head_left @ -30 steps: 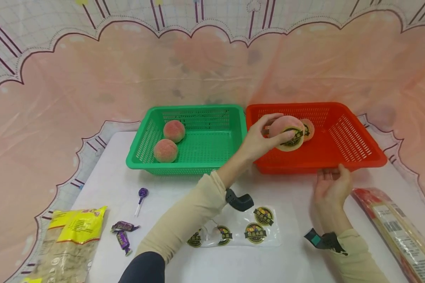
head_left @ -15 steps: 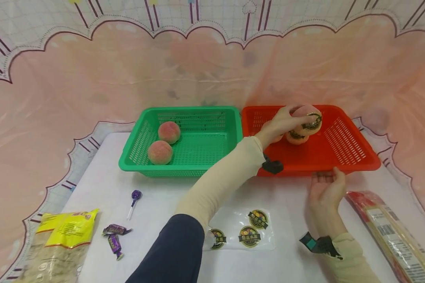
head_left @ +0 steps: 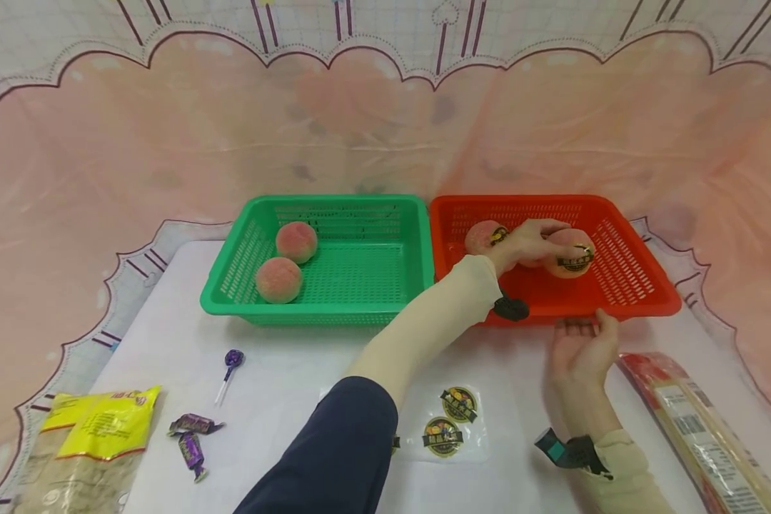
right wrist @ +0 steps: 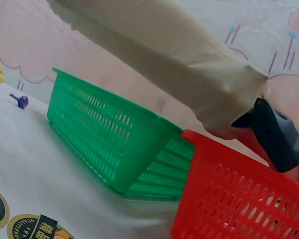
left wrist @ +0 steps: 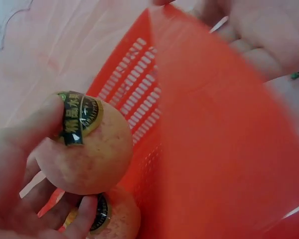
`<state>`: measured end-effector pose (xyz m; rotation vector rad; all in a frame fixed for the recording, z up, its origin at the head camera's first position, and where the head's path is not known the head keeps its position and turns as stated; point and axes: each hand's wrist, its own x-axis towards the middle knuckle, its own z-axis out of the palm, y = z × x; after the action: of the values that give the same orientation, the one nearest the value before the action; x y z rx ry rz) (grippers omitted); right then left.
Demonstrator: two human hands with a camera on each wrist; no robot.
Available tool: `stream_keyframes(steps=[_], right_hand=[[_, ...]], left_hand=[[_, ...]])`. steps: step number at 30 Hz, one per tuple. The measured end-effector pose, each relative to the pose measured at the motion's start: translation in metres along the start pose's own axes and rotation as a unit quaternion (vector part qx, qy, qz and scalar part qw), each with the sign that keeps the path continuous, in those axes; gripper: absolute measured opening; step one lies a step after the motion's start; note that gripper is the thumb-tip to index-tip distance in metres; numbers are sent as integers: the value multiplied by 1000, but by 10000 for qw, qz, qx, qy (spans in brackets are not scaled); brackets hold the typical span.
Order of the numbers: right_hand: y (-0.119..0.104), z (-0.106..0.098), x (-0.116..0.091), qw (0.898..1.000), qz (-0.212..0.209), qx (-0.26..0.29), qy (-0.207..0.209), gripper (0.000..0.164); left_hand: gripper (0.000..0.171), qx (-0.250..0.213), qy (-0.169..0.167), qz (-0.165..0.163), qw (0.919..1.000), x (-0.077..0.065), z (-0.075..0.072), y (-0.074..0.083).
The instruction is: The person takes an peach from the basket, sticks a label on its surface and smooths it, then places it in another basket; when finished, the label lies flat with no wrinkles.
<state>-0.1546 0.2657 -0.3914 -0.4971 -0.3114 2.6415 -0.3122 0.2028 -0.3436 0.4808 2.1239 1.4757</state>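
Observation:
My left hand (head_left: 533,239) reaches into the red basket (head_left: 642,305) and holds a peach (head_left: 562,265) with a black-and-gold sticker (head_left: 576,258). In the left wrist view, thumb and fingers curl round that peach (left wrist: 97,159), while a second stickered peach (left wrist: 120,216) shows just beneath it. Another stickered peach (head_left: 480,235) lies at the basket's left, partly covered by the forearm. Palm up, my right hand (head_left: 578,357) rests at the basket's front side, its fingertips right at the rim. The right wrist view does not show the right hand.
Left of the red basket stands a green basket (head_left: 321,314) with two peaches (head_left: 279,280). A sticker sheet (head_left: 475,442) lies in front, partly under the left arm. Around it are a lollipop (head_left: 233,359), purple-wrapped candies (head_left: 191,451), a yellow-topped bag (head_left: 96,435) and a long packet (head_left: 694,421).
My left hand has carried the stickered peach rightward and then down into the red basket. The right hand stays at the basket's front, and the head view has shifted slightly.

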Motion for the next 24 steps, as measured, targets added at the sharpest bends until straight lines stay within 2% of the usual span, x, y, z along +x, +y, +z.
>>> stream_keyframes(steps=[3, 5, 7, 9, 11, 18, 24], right_hand=[[0, 0, 0, 9999, -52, 15, -129, 40], [0, 0, 1, 9998, -65, 2, -174, 40], [0, 0, 1, 9998, -57, -1, -215, 40], [-1, 0, 1, 9997, -58, 5, -228, 40], [-1, 0, 2, 9997, -57, -1, -239, 40], [-3, -1, 1, 9996, -10, 42, -267, 40], [-4, -2, 1, 9997, 90, 91, -210, 43]], left_hand=[[54, 739, 10, 131, 9972, 0, 8, 1], [53, 1088, -73, 85, 9940, -1, 13, 2], [52, 1246, -281, 36, 9918, -2, 16, 2], [52, 1185, -518, -44, 9916, -1, 18, 1], [54, 1061, -609, -106, 9924, -1, 21, 0], [55, 934, -385, -507, 9936, -2, 28, -4], [53, 820, -311, -643, 9941, -2, 32, -9]])
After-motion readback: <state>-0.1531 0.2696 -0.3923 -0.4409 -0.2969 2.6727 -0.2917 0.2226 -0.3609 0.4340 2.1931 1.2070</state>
